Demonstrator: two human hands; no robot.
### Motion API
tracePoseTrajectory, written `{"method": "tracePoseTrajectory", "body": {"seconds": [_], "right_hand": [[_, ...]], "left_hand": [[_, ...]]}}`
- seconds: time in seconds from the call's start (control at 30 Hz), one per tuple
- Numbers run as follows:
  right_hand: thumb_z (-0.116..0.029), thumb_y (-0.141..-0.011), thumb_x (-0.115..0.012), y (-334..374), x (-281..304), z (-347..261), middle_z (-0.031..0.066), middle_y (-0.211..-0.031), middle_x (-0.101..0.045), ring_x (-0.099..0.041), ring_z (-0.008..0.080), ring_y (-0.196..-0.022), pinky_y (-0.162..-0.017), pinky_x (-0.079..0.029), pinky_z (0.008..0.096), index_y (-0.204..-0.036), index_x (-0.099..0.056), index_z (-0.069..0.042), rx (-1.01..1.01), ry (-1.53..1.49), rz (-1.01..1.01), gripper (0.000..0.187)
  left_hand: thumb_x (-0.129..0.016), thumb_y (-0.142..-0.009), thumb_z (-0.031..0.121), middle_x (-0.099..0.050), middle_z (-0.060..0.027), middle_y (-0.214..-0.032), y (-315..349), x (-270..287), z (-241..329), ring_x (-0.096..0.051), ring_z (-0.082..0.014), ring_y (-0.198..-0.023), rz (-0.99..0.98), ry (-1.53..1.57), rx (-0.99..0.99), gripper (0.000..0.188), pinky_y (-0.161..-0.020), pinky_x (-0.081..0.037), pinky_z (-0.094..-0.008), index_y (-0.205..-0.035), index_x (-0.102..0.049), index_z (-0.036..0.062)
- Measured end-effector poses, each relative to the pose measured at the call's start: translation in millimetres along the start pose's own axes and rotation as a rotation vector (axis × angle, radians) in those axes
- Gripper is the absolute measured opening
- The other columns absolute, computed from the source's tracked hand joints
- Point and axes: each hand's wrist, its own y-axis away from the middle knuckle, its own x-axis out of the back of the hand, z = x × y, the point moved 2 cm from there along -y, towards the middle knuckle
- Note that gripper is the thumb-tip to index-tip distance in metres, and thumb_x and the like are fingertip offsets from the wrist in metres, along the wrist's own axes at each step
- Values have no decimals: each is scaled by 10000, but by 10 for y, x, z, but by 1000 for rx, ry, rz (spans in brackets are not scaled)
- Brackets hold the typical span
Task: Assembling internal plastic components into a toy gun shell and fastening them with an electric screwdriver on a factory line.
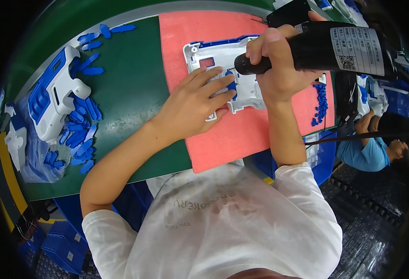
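Note:
A white plastic housing half (pixel 248 90) with blue trim lies on the pink mat, its inside facing up. My left hand (pixel 193 97) rests over its left side, fingers stretched out and apart. Their tips touch a blue plastic strip (pixel 232 86) set in the housing. My right hand (pixel 281 60) is closed around a black electric screwdriver (pixel 307 49), which is held almost level. The dark tip of the tool points left, right by the upper end of the blue strip. Part of the housing is hidden under both hands.
On the green table (pixel 130 93), a blue-and-white housing (pixel 51 95) stands at the left among several loose blue strips (pixel 79 132). Small blue parts (pixel 321 104) lie along the right side of the pink mat (pixel 232 144). A co-worker in a blue shirt (pixel 365 151) is at the far right.

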Motion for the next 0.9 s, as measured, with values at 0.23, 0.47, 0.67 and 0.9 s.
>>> {"method": "tracePoseTrajectory", "body": {"seconds": [0.23, 0.47, 0.67, 0.9], "right_hand": [[143, -785, -555, 39, -11, 54, 73, -624, -531, -507, 165, -436, -471, -482, 339, -1233, -323, -44, -40, -24, -18, 538], [75, -775, -620, 56, -33, -28, 30, -663, -526, -506, 119, -532, -539, -452, 299, -1181, -399, 6, -5, 135, -19, 467], [97, -808, -616, 50, -10, 117, 42, -575, -533, -540, 132, -480, -474, -440, 274, -802, -534, -5, -39, 62, -9, 131], [-49, -820, -563, -271, 1361, -839, 72, -556, -468, -503, 193, -456, -521, -493, 390, -861, -539, -19, 279, 130, 380, 56]], "left_hand": [[-728, -709, 134, -570, -75, -1266, 6, 1, -6, -492, -298, -1225, -18, -13, 19, 352, -996, -440, -438, -1051, -666, 73], [-706, -726, 148, -555, -83, -1257, 3, -5, -3, -483, -304, -1221, -5, 2, 10, 330, -1033, -403, -463, -1041, -653, 65], [-712, -715, 146, -556, -86, -1272, -43, 24, 7, -482, -317, -1222, -34, -3, 0, 380, -1017, -414, -454, -1083, -649, 74], [-734, -717, 134, -548, -99, -1301, -56, 16, 61, -496, -334, -1221, -17, -2, -1, 395, -1015, -410, -459, -1099, -649, 79]]}}
